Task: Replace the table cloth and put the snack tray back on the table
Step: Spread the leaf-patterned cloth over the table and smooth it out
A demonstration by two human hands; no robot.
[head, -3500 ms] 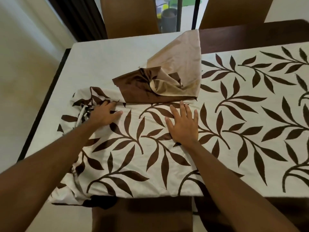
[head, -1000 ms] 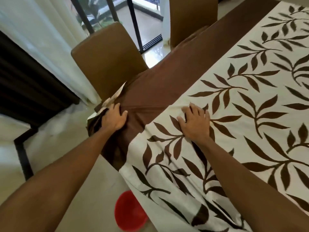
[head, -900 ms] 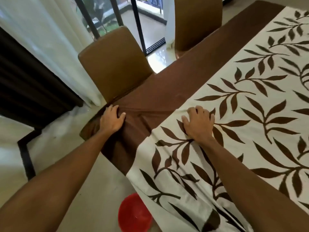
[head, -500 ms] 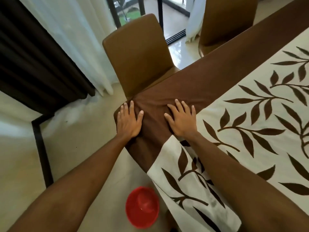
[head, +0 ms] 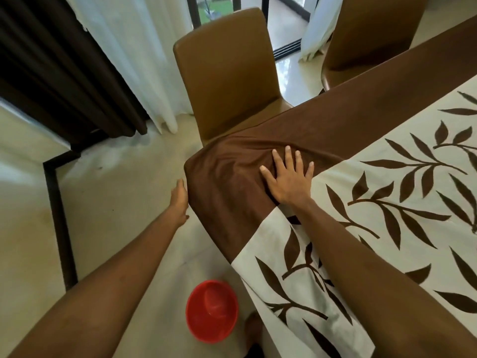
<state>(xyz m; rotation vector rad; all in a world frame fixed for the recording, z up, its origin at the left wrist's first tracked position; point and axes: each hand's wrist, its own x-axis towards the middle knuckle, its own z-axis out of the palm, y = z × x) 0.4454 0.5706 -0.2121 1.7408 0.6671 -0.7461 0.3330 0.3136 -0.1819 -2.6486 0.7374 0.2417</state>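
Reaching down at the table corner, the left hand (head: 180,202) is seen edge-on against the hanging brown border of the table cloth (head: 402,182); its fingers touch the fabric, but I cannot tell if they pinch it or only press. Below this hand, on the floor, a red bowl (head: 211,310) stands, and it looks empty. To the right, the right hand (head: 287,178) lies flat on the brown corner, fingers (head: 287,156) spread wide, holding nothing. Beyond these fingertips a tan chair (head: 227,71) stands close to the table.
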